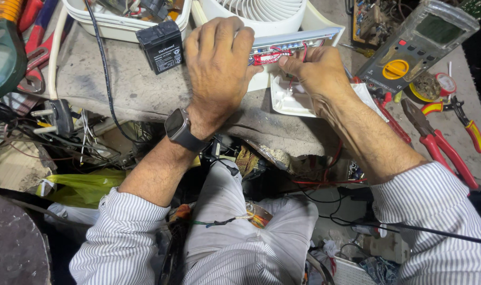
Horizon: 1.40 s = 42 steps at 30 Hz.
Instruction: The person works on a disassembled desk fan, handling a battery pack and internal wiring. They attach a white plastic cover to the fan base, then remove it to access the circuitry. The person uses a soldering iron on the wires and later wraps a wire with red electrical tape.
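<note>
A tug could snap the thin red wires (272, 55), since the right hand (314, 71) pinches them with fingers closed at the white fan housing's (282, 21) open edge. The left hand (219, 63) lies curled over the housing on the bench (130, 89), just beside the wires.

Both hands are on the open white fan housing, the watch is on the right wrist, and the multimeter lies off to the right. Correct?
Not quite: the head view shows the watch on the left wrist. Both the left hand and right hand are on the white fan housing, and the multimeter lies right.
</note>
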Tool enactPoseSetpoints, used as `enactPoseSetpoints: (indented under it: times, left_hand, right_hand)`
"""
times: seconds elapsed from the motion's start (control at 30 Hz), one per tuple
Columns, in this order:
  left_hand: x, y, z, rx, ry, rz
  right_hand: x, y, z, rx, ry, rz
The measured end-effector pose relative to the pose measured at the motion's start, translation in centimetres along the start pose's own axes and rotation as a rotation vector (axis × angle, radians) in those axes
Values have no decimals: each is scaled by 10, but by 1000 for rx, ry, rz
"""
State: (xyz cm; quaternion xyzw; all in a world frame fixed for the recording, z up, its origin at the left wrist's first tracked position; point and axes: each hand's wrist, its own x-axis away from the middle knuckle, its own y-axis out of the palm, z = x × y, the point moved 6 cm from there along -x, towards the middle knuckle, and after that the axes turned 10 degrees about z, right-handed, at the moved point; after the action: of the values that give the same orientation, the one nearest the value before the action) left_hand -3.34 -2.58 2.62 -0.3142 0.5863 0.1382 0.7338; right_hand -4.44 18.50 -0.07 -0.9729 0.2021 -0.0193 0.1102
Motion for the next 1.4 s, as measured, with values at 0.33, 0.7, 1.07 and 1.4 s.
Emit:
enactPoseSetpoints:
  times: [0.33,0.7,1.07,1.4]
  left_hand:
    - [-7,-5,5,-35,34,42]
    - [-5,-4,6,-48,28,35]
    - [-5,-9,11,-25,5,-12]
    - [-4,-4,10,44,-15,-6]
  right_hand:
    - [0,-3,-5,82,-33,9]
    - [0,-15,-7,108,-13,-66]
    - [9,-15,-21,304,-139,16]
    - [14,-19,-39,876,-390,231]
